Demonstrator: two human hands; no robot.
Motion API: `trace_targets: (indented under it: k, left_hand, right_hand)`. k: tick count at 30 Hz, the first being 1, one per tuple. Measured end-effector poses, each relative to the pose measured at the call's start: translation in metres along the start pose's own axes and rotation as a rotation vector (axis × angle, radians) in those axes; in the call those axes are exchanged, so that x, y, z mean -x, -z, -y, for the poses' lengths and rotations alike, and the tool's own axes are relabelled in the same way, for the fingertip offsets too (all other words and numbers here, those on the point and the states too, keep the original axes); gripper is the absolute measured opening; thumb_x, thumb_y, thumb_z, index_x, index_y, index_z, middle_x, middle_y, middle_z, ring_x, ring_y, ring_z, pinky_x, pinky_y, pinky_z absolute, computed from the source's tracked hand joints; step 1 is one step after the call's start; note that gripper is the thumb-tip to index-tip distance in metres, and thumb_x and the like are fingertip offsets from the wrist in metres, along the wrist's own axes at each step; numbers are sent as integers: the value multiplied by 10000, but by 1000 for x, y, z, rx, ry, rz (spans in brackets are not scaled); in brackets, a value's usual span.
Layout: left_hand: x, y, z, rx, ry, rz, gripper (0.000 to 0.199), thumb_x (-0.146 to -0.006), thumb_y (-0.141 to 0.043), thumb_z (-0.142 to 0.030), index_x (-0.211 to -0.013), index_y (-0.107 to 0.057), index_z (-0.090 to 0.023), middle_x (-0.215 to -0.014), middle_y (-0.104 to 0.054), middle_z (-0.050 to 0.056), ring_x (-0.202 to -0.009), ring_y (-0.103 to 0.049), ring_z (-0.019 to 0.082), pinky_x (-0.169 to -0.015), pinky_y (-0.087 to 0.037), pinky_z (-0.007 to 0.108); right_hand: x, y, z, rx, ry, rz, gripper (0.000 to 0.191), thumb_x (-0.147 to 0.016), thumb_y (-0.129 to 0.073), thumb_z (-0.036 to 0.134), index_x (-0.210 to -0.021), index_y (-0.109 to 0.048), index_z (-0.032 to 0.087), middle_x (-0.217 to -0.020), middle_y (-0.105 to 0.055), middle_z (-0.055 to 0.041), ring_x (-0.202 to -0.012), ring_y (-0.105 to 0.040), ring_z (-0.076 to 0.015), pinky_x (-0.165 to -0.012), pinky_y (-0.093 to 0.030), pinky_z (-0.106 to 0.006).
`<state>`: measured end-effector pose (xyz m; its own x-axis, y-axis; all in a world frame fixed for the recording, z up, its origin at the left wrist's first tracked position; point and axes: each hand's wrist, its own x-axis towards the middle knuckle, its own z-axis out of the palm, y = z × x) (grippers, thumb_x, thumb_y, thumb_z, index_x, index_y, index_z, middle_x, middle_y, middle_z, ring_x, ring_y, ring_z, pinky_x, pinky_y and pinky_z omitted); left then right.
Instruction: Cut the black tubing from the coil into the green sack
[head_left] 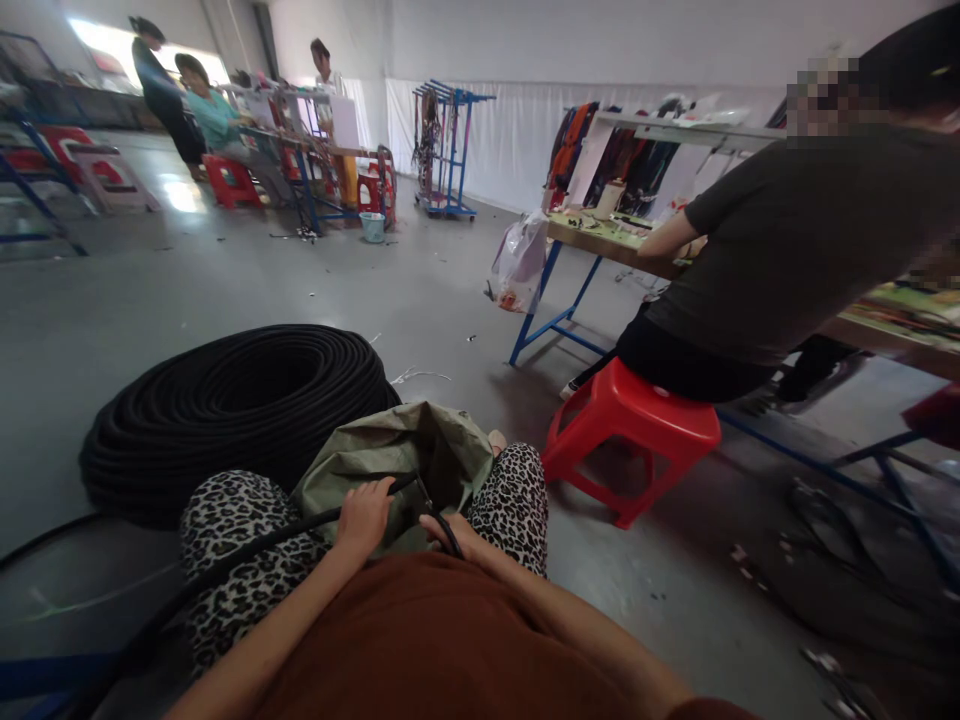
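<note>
My left hand (365,518) is closed around a black cord (247,550), which runs from the lower left across my thigh, its end over the open sack. In my right hand (457,535) are dark-handled scissors (448,530), their blades pointing up toward the cord's end. Whether the blades touch the cord is too small to tell. The green woven sack (352,450) stands open between my knees, behind both hands. On the floor to the left lies a large coil of black cord (225,410).
A person sits on a red stool (637,430) at a workbench (600,238) on the right. A plastic bag (521,255) hangs from the bench's end. More people are at the back left, near a blue rack (454,150). Scraps lie on the floor.
</note>
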<state>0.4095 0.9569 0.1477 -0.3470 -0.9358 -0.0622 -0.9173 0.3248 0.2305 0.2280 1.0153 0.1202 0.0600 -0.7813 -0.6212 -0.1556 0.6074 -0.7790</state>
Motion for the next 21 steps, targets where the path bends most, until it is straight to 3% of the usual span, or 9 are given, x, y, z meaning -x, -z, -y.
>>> trace_targets:
  k: [5,12,21]
  left_hand:
    - [0,-3,0,-6,-8,9,384,-916,-401,-224,-1258,-571,-185,-1161,-680,115,-1051,-594,235,-869,-392,361]
    - [2,-7,0,-15,-39,7,384,-922,-396,-229,-1258,-577,-186,-1158,-679,110,-1064,-591,247,-864,-394,367]
    - [2,-8,0,-45,-74,35,373,-920,-421,-226,-1257,-579,-205,-1114,-687,96,-1039,-598,240,-849,-390,358]
  right_hand:
    - [2,0,4,8,-57,2,396,-862,-616,454,-650,-582,120,-523,-495,20,-500,-443,-85,-500,-341,-191]
    - [3,1,4,39,-20,6,435,-829,-635,517,-667,-608,115,-533,-509,13,-529,-468,-93,-525,-357,-191]
    - [-9,0,-7,55,4,2,401,-877,-593,461,-652,-572,129,-549,-503,13,-507,-452,-87,-509,-353,-195]
